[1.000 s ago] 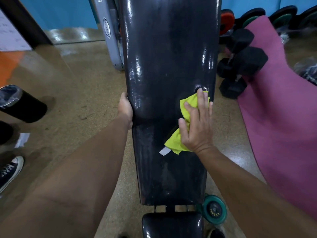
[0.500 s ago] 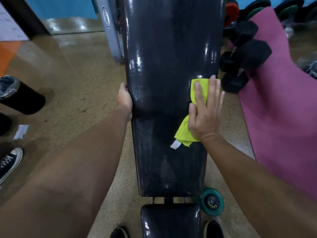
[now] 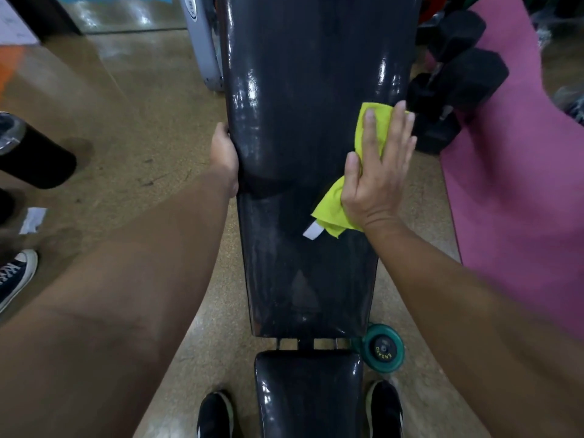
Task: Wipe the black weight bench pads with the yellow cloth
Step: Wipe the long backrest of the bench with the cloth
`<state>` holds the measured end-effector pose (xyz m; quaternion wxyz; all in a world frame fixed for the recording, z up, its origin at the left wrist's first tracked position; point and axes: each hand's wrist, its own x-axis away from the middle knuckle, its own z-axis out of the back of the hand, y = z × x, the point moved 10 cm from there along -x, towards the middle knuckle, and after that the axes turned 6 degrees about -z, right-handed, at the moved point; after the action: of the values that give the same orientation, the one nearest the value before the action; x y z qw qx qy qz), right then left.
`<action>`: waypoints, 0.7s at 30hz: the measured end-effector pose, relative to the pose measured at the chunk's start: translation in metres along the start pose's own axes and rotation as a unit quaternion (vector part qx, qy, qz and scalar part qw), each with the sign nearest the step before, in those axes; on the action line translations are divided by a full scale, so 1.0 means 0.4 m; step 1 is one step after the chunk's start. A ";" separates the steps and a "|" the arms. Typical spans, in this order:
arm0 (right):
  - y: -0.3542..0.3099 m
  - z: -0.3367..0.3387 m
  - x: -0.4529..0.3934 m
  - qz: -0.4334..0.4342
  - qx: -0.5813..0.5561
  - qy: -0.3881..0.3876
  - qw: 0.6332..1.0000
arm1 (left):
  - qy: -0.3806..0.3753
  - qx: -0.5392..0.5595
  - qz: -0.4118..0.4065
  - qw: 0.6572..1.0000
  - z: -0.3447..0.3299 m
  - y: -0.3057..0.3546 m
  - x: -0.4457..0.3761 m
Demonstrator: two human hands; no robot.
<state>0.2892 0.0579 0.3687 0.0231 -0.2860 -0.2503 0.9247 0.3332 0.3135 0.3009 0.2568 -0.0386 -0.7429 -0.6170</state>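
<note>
Head view, right hand (image 3: 377, 181) flat on yellow cloth (image 3: 335, 213), left hand (image 3: 225, 159) gripping back pad (image 3: 300, 121) edge

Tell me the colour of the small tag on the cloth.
White: the tag hangs from the yellow cloth in the head view.

The long back pad (image 3: 316, 121) and the seat pad (image 3: 308, 393) are seen in glossy black. The cloth (image 3: 373, 128) is bright yellow with a white tag (image 3: 313, 231). A purple mat (image 3: 505, 184), black dumbbells (image 3: 464, 80), a teal wheel (image 3: 382, 347) and a speckled tan floor (image 3: 142, 121) are shown.
</note>
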 end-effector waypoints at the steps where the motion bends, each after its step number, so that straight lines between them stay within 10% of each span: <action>1: -0.015 -0.003 0.010 0.014 0.002 -0.002 1.000 | 0.002 -0.001 -0.001 1.000 0.000 0.002 0.002; 21: 0.001 -0.001 0.069 0.041 -0.006 -0.014 0.999 | -0.015 -0.012 -0.003 1.000 0.030 -0.095 0.100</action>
<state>0.2665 0.0630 0.3539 -0.0200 -0.2828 -0.2438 0.9275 0.2804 0.3054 0.2826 0.2434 -0.0492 -0.7390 -0.6262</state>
